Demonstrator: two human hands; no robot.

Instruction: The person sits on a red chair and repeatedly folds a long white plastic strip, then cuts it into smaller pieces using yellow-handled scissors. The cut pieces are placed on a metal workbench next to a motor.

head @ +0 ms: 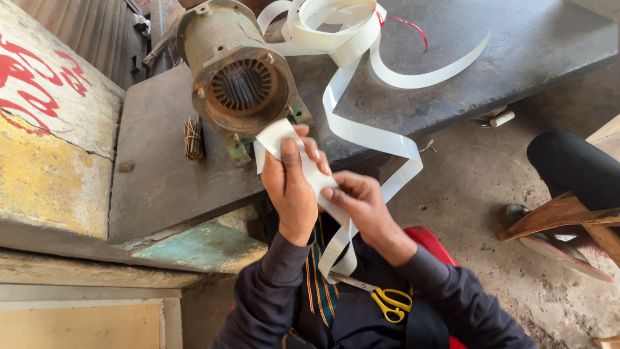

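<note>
My left hand [290, 184] pinches the end of a white strip of insulation paper [371, 136] and holds it just below the slotted opening of a rusty motor stator [242, 81]. My right hand [361, 203] grips the same strip a little lower, fingers folded over it. The strip loops down onto my lap and runs up to a loose coil [329, 29] on the dark bench top [161, 155] behind the stator. Yellow-handled scissors [387, 300] lie on my lap.
A small bundle of brown sticks [192, 137] lies on the bench left of the stator. A painted wall block [51, 129] stands at left. Another person's dark-clad leg [568, 165] and a wooden stool [568, 220] are at right on the dusty floor.
</note>
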